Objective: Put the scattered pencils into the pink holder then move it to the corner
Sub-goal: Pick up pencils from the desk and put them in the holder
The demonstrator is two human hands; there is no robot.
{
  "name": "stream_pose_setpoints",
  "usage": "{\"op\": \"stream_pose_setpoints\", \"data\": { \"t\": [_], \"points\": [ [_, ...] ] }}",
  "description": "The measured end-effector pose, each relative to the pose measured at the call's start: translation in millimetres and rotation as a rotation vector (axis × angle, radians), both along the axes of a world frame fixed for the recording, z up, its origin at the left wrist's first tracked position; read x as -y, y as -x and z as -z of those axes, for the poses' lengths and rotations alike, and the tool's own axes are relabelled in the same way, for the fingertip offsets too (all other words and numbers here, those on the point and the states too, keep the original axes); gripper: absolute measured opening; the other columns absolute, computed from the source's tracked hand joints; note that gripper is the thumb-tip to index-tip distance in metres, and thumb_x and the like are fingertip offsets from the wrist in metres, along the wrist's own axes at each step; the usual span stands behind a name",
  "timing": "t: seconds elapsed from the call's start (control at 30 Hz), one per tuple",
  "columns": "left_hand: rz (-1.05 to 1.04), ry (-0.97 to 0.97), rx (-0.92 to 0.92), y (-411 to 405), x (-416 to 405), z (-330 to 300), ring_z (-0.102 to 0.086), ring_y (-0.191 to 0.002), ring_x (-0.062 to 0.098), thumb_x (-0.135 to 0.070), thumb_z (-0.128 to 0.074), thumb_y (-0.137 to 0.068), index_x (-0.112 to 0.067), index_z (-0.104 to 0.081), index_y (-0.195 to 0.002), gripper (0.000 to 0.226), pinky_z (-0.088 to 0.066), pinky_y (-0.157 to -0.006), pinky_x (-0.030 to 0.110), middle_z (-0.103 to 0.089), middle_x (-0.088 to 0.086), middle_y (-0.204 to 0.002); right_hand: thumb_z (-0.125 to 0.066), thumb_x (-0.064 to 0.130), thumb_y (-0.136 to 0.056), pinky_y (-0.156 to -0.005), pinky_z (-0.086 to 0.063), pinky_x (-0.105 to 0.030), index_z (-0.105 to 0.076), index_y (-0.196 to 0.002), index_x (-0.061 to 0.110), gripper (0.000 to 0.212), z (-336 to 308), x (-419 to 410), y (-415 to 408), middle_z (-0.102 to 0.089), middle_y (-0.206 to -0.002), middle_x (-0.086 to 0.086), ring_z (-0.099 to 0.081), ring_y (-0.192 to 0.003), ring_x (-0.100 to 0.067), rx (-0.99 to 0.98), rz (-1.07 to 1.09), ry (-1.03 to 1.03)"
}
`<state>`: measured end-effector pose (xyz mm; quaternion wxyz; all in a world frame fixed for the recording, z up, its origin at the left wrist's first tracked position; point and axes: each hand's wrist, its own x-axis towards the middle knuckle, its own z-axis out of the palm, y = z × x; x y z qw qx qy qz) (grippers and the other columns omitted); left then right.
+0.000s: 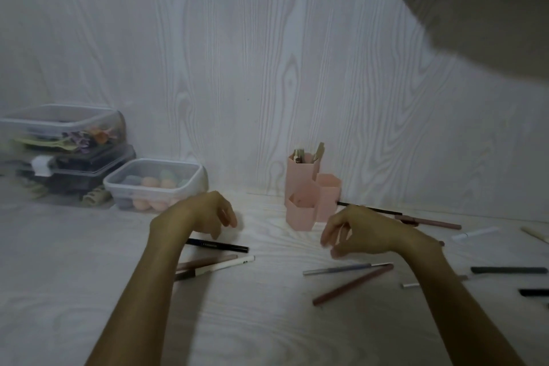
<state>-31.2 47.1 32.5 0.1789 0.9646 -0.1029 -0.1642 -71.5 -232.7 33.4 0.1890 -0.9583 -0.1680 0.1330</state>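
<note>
The pink holder [309, 193], made of three hexagonal tubes, stands against the back wall; a few items stick out of its tallest tube. Pencils lie scattered on the white wood-grain surface: a black pencil [219, 245] and a white pencil [225, 264] by my left forearm, a grey pencil [347, 269] and a reddish pencil [353, 284] in the middle, more at the right. My left hand [205, 212] hovers left of the holder, fingers drooping apart, holding nothing. My right hand [356, 230] hangs just in front of and right of the holder, fingers loose and empty.
Stacked clear and dark plastic boxes [68, 151] sit at the back left, next to a clear tub of pastel sponges [154, 184]. A white shelf [487, 9] overhangs the upper right. A dark pencil [508, 270] lies near the right edge.
</note>
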Motion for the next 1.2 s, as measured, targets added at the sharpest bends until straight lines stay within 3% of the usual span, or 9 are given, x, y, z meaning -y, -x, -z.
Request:
{"op": "stream_pose_setpoints", "data": {
  "t": [0.17, 0.3, 0.43, 0.57, 0.7, 0.8, 0.97, 1.07, 1.2],
  "points": [
    [0.065, -0.145, -0.114, -7, 0, 11, -0.054, -0.099, 0.015, -0.001, -0.068, -0.079, -0.015, -0.064, -0.116, 0.039, -0.046, -0.091, 0.026, -0.060, 0.005, -0.126, -0.074, 0.025, -0.076, -0.071, -0.039, -0.021, -0.067, -0.100, 0.027, 0.025, 10, 0, -5, -0.055, -0.097, 0.007, -0.049, -0.084, -0.007, -0.139, -0.017, 0.183],
    [0.034, -0.088, -0.045, -14, -2, 24, -0.057, -0.092, 0.014, -0.009, -0.068, -0.080, -0.019, -0.068, -0.109, 0.030, -0.047, -0.090, 0.025, -0.066, 0.000, -0.119, -0.074, 0.024, -0.076, -0.064, -0.041, -0.019, -0.071, -0.089, 0.027, 0.014, 17, 4, -9, -0.059, -0.078, 0.013, -0.054, -0.075, -0.007, -0.138, 0.012, 0.106],
    [-0.005, -0.077, 0.105, -18, 4, 34, -0.060, -0.092, 0.012, -0.018, -0.069, -0.080, -0.027, -0.069, -0.101, 0.023, -0.050, -0.090, 0.028, -0.069, -0.007, -0.110, -0.070, 0.024, -0.079, -0.062, -0.040, -0.017, -0.072, -0.090, 0.026, 0.012, 31, -5, -15, -0.060, -0.082, 0.013, -0.052, -0.071, -0.004, 0.087, 0.042, 0.045],
    [-0.007, -0.058, 0.297, -18, 20, 38, -0.063, -0.098, 0.013, -0.022, -0.063, -0.083, -0.033, -0.067, -0.097, 0.019, -0.050, -0.087, 0.031, -0.068, -0.012, -0.109, -0.056, 0.017, -0.087, -0.063, -0.036, -0.015, -0.069, -0.097, 0.023, 0.018, 41, -12, -18, -0.064, -0.097, 0.009, -0.052, -0.082, -0.007, 0.235, 0.024, 0.007],
    [-0.097, 0.280, 0.560, -13, 21, 16, -0.066, -0.089, 0.014, -0.023, -0.063, -0.087, -0.033, -0.059, -0.096, 0.014, -0.053, -0.083, 0.033, -0.068, -0.011, -0.097, -0.052, 0.018, -0.091, -0.069, -0.046, -0.023, -0.061, -0.099, 0.024, 0.013, 25, 8, -18, -0.063, -0.098, 0.004, -0.058, -0.085, -0.013, 0.412, 0.084, -0.124],
    [-0.184, 0.693, 0.874, -1, 30, -10, -0.066, -0.081, 0.007, -0.025, -0.062, -0.089, -0.035, -0.047, -0.122, 0.037, -0.050, -0.070, 0.022, -0.064, -0.011, -0.096, -0.051, 0.013, -0.092, -0.061, -0.043, -0.016, -0.051, -0.105, 0.026, 0.019, 8, 23, -19, -0.063, -0.092, 0.003, -0.059, -0.075, -0.007, 0.574, 0.181, -0.374],
    [-0.174, 1.210, 1.149, 4, 65, -36, -0.064, -0.098, -0.003, -0.016, -0.062, -0.090, -0.030, -0.042, -0.134, 0.050, -0.054, -0.078, 0.014, -0.065, -0.024, -0.098, -0.054, 0.015, -0.092, -0.067, -0.051, -0.015, -0.040, -0.130, 0.036, 0.046, -7, 43, -17, -0.064, -0.090, 0.000, -0.064, -0.080, -0.009, 0.738, 0.296, -0.678],
    [-0.192, 1.258, 1.164, -11, 97, -36, -0.063, -0.096, -0.007, -0.016, -0.059, -0.091, -0.030, -0.043, -0.132, 0.047, -0.052, -0.079, 0.009, -0.067, -0.007, -0.105, -0.055, 0.011, -0.091, -0.070, -0.053, -0.012, -0.032, -0.138, 0.037, 0.059, -11, 46, -18, -0.065, -0.091, -0.005, -0.066, -0.081, -0.012, 0.859, 0.365, -0.788],
    [-0.163, 1.085, 1.100, -30, 124, -17, -0.063, -0.092, -0.004, -0.020, -0.055, -0.094, -0.035, -0.042, -0.133, 0.043, -0.052, -0.081, 0.011, -0.067, 0.001, -0.111, -0.054, 0.007, -0.090, -0.070, -0.055, -0.011, -0.017, -0.144, 0.035, 0.071, -18, 47, -16, -0.063, -0.093, -0.011, -0.066, -0.081, -0.015, 0.890, 0.383, -0.907]
  ]
}}
